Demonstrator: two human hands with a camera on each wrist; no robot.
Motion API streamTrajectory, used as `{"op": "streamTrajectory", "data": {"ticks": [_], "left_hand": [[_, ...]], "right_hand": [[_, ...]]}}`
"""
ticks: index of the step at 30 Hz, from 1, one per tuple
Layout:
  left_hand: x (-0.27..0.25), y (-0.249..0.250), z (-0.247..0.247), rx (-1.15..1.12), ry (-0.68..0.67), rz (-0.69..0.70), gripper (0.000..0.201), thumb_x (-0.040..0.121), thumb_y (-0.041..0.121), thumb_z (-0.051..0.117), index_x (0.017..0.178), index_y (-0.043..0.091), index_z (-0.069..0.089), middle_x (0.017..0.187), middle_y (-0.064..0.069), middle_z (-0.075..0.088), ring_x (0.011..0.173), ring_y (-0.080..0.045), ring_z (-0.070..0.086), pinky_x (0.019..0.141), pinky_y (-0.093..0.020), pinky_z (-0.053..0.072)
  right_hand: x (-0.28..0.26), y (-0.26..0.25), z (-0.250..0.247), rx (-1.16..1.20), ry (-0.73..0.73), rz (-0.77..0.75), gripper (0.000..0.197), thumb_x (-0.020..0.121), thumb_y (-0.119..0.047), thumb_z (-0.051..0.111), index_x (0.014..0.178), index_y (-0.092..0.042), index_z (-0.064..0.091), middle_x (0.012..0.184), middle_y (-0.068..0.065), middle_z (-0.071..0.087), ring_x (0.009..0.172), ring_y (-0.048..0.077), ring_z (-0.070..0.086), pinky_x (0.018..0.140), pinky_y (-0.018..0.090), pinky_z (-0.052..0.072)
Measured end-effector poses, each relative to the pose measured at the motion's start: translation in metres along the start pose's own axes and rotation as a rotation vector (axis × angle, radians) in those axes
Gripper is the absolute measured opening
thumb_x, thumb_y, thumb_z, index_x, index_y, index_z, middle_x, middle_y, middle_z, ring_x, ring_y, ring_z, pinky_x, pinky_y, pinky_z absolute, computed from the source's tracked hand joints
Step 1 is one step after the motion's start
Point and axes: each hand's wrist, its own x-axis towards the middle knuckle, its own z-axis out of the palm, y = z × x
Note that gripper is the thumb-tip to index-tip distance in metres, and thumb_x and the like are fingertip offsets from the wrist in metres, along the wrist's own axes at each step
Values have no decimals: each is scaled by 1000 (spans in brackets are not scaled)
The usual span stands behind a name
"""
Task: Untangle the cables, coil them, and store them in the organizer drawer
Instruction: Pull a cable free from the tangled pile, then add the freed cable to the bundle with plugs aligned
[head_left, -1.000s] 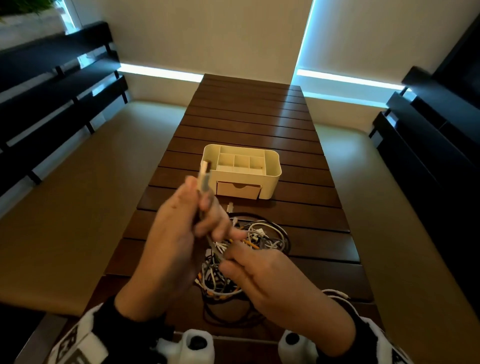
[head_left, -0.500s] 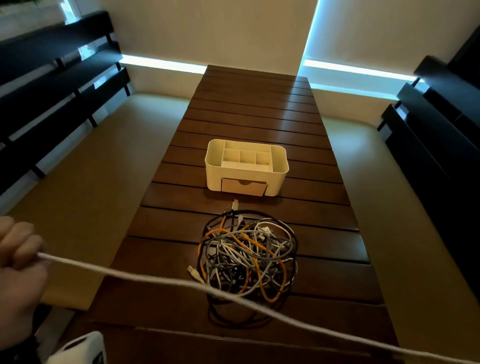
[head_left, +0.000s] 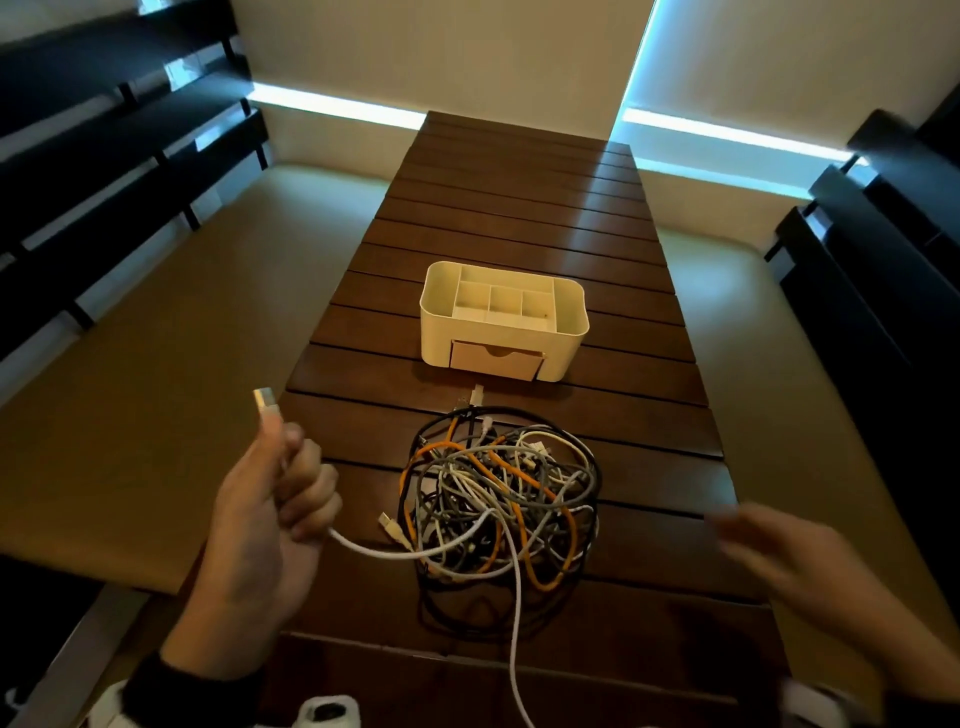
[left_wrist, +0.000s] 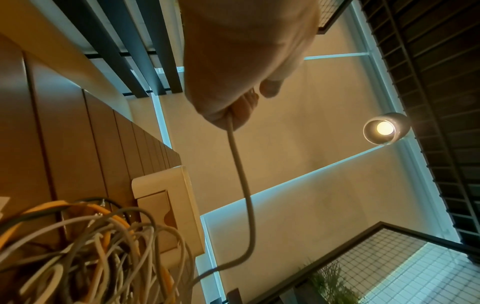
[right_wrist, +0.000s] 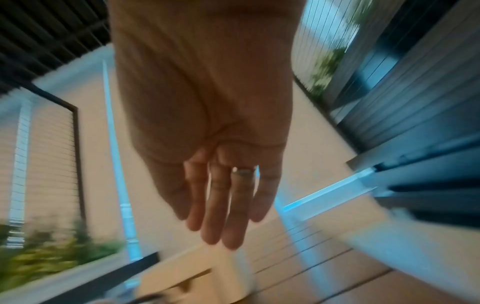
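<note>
A tangle of grey, white, orange and black cables (head_left: 501, 499) (left_wrist: 85, 253) lies on the slatted wooden table (head_left: 519, 228). Behind it stands a cream organizer (head_left: 504, 317) (left_wrist: 179, 207) with its front drawer (head_left: 496, 360) closed. My left hand (head_left: 270, 499) (left_wrist: 233, 98) grips a white cable (head_left: 514, 613) (left_wrist: 241, 176) near its plug (head_left: 266, 406), which sticks up above my fist. The cable sags across the pile and runs off the near edge. My right hand (head_left: 769, 545) (right_wrist: 221, 197) is blurred, right of the pile, fingers straight and empty.
Tan bench cushions (head_left: 156, 395) flank the table on both sides, backed by dark slatted rails (head_left: 104, 171). A loose plug (head_left: 477, 394) lies between the pile and the organizer. A lit lamp (left_wrist: 384, 128) shows in the left wrist view.
My left hand has come back in from the far left with the white cable's plug end. The cable was stretched taut and now hangs slack. My right hand has come into view, empty.
</note>
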Motion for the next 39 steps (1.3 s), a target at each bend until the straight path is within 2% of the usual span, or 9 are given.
{"op": "streamTrajectory", "data": {"ticks": [4, 7, 10, 14, 21, 24, 29, 36, 39], "left_hand": [[3, -9, -3, 152, -30, -47, 57, 42, 57, 86, 72, 19, 55, 49, 9, 29, 37, -3, 19, 33, -14, 18], [2, -13, 0, 272, -2, -108, 36, 63, 45, 72, 73, 13, 57, 50, 3, 24, 35, -5, 20, 37, -15, 15], [2, -18, 8, 375, -9, -94, 21, 73, 33, 57, 70, 12, 59, 43, 7, 26, 35, -5, 20, 36, -15, 16], [7, -34, 19, 513, -34, -28, 19, 85, 16, 60, 77, 0, 53, 36, 10, 33, 31, 0, 25, 34, -10, 24], [21, -49, 25, 555, -28, 22, 44, 75, 37, 66, 78, -6, 58, 56, -7, 42, 49, -11, 34, 49, -19, 31], [22, -50, 29, 594, -80, 43, 22, 72, 30, 71, 70, 10, 63, 68, -11, 56, 63, -17, 50, 64, -30, 44], [30, -59, 41, 524, -160, 24, 24, 58, 25, 78, 80, 21, 72, 84, 0, 73, 81, -20, 68, 75, -32, 56], [39, -95, 37, 974, -341, 9, 17, 72, 14, 80, 67, 26, 69, 77, 8, 71, 79, -6, 66, 81, -37, 55], [35, -101, 28, 1037, -362, 9, 14, 75, 14, 78, 68, 22, 69, 75, 8, 69, 77, 1, 63, 74, -24, 50]], "right_hand": [[55, -85, 54, -12, 67, -334, 14, 89, -27, 56, 97, -22, 66, 87, -16, 56, 83, -3, 53, 78, 24, 45], [73, -121, 83, -404, -123, -383, 33, 90, -45, 48, 112, -22, 57, 113, -4, 57, 109, 17, 50, 97, 40, 35], [83, -129, 86, -636, -210, -343, 21, 93, -33, 48, 102, -16, 57, 107, 4, 62, 104, 26, 55, 93, 42, 31], [90, -120, 69, -417, -283, -302, 12, 91, -24, 53, 97, -13, 56, 100, 6, 61, 91, 23, 55, 77, 35, 45], [86, -105, 76, -635, -338, -281, 20, 91, -17, 49, 110, -14, 52, 106, 8, 62, 98, 27, 57, 81, 37, 45], [82, -106, 61, -293, -249, -279, 14, 94, -22, 48, 100, -22, 60, 92, -5, 62, 91, 16, 58, 89, 38, 45], [58, -133, 10, 238, -55, -461, 17, 92, -22, 51, 88, -37, 58, 76, -9, 62, 69, 7, 60, 63, 22, 50], [32, -147, -34, 1020, 224, -627, 17, 88, -26, 49, 91, -17, 63, 65, -14, 59, 54, 4, 41, 55, 18, 37], [24, -141, -61, 1181, 322, -689, 22, 89, -25, 44, 90, -19, 64, 50, -14, 42, 48, 4, 30, 54, 22, 30]]}}
